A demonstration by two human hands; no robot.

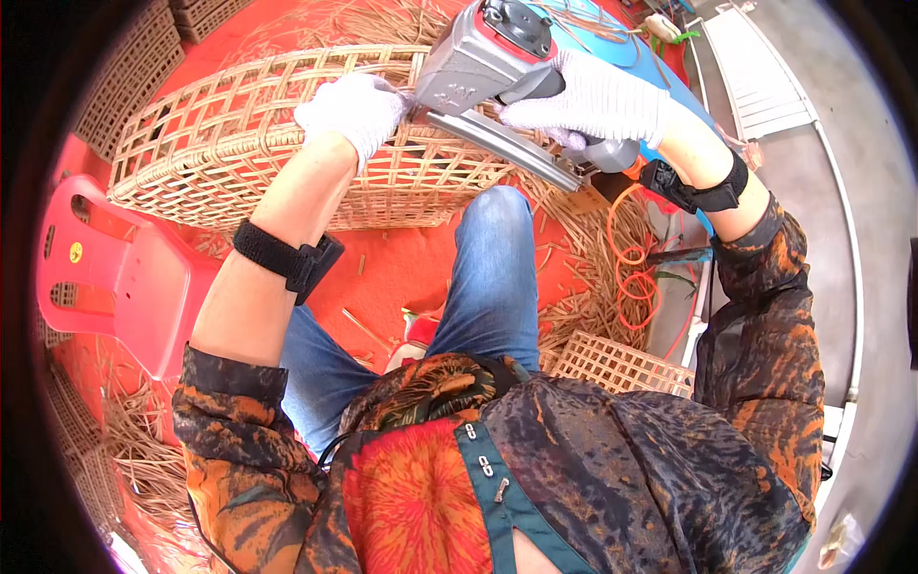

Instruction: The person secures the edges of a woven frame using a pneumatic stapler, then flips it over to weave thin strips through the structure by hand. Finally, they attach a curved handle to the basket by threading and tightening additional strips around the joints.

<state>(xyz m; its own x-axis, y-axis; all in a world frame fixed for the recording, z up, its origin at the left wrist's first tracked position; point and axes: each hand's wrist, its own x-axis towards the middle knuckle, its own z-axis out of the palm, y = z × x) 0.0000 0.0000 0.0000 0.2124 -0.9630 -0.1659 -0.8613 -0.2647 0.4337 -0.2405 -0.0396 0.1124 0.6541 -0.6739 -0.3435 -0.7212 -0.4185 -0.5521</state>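
On the red floor in front of my knee stands the woven basket (258,143); my left hand (352,105) grips its rim. My right hand (598,96) holds the grey nail gun (488,72) against it. I think I am fastening the rim, so next I must keep both steady.

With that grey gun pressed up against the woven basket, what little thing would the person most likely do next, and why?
Probably squeeze the trigger. The right hand already grips the handle of the grey staple gun, whose nose sits at the rim of the woven basket, right beside the left hand that steadies the weave there. Tool and basket look lined up, though the exact contact point is hidden.
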